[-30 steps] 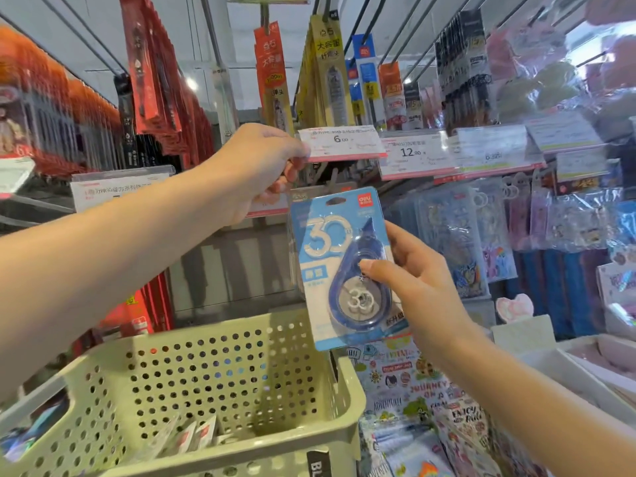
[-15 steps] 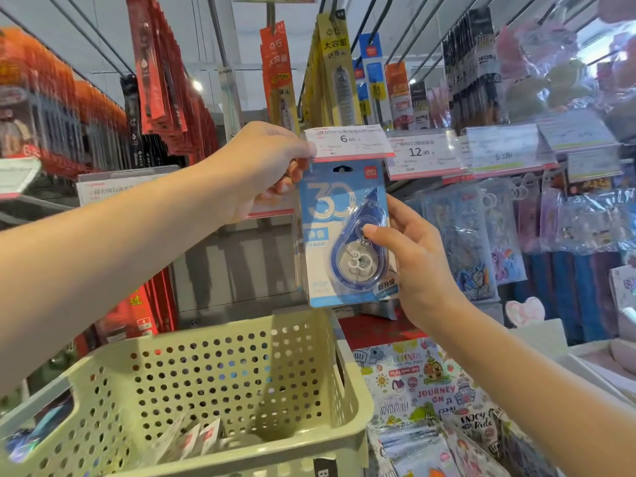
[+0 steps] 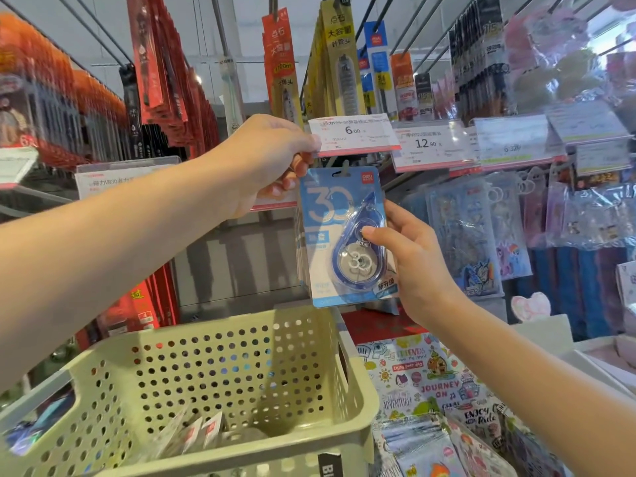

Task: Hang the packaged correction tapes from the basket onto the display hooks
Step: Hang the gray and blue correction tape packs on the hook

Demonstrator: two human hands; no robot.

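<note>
One camera on my head, facing forward.
It looks slightly up at the display hooks (image 3: 339,165), close, basket (image 3: 220,370) just below.

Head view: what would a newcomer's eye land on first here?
First, the blue correction tape pack at centre, held by the right hand at its right edge, just under the 6.00 price tag. The left hand pinches that tag's left end. Below, a pale green perforated basket fills the lower left, with more packs inside.
</note>
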